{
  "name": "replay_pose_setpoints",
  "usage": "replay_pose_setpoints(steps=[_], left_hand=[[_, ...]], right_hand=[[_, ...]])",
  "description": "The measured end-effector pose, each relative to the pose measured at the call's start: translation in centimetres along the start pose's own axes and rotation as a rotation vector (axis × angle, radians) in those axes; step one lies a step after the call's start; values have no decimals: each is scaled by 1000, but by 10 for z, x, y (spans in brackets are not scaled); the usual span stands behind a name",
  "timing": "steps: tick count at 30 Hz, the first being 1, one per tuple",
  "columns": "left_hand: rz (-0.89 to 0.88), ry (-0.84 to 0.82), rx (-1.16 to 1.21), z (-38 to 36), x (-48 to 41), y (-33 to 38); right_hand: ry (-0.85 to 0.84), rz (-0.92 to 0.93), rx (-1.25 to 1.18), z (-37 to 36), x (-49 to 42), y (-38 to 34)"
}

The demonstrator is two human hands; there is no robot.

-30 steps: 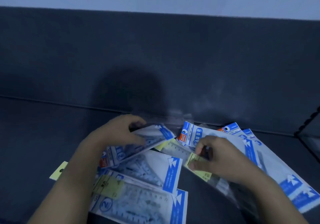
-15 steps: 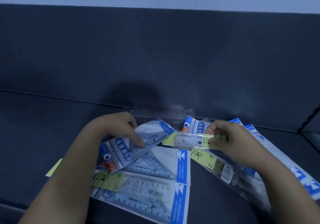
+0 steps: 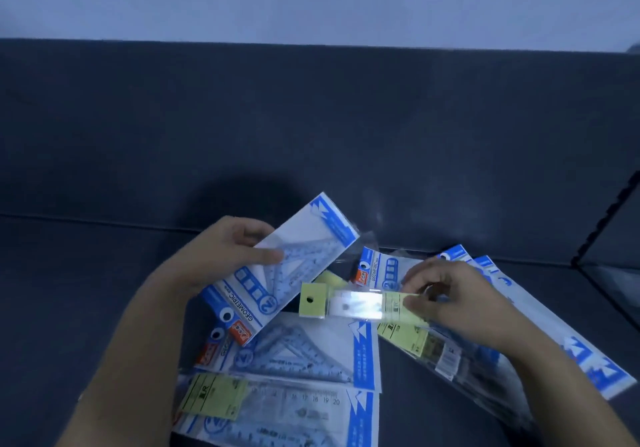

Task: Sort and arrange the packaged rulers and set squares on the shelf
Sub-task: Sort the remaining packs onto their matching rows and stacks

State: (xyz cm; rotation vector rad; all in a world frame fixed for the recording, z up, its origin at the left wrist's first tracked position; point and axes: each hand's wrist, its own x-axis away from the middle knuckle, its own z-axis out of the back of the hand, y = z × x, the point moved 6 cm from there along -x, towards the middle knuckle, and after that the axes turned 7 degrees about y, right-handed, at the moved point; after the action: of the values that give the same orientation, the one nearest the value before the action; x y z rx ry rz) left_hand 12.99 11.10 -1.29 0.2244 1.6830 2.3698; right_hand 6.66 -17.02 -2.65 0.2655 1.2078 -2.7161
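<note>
Far left we get bare dark shelf [image 3: 86, 291]. Next is the left hand [image 3: 228, 252], clenched on the lifted set square pack [image 3: 277, 270]: thumb flat across the front face, the other fingers curled over its upper edge. That pack is tilted, with the blue-banded end up and to the right and the orange-logo end down and to the left, over the pile. Below it the flat set square pack [image 3: 311, 353] lies on the shelf. In front of that we see a ruler pack [image 3: 214, 396] with a yellow-green label, lying across the bottom pack [image 3: 277, 426] at the frame edge. In the centre we note the small clear pack [image 3: 346, 303], with a yellow-green header card and punched hole at its left end. It is held roughly level above the pile, and glare hides its contents. The right hand [image 3: 457, 297] pinches its right end between thumb and curled fingers. Behind it the back pack [image 3: 377, 268], printed GEOMETRIC, lies near the shelf's back panel [image 3: 311, 117]. Under the right wrist we see long ruler packs [image 3: 433, 346] lying diagonally, how many we cannot tell. Further right the right-edge pack [image 3: 571, 342], blue and white, lies flat and partly under the forearm. A wire divider [image 3: 606, 218] stands at far right.
</note>
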Motion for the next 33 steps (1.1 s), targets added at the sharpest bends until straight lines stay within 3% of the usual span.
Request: replay_pose_setpoints(steps=[3,11,16,24,33], left_hand=[[-69,119,17,2,-6,4],[-251,241,-121,-32,-24,38],[-363,95,-260,-86,-25,94],[-403,-164,-96,-229,7,155],[-401,-92,-296,-403,42,196]], right_hand=[[-27,3,39,-8,-1,1],[-18,-59,37,16,17,-12],[111,-70,133,86,54,-12],[207,-97,100,182,142,52],[239,-151,10,311,255,158]])
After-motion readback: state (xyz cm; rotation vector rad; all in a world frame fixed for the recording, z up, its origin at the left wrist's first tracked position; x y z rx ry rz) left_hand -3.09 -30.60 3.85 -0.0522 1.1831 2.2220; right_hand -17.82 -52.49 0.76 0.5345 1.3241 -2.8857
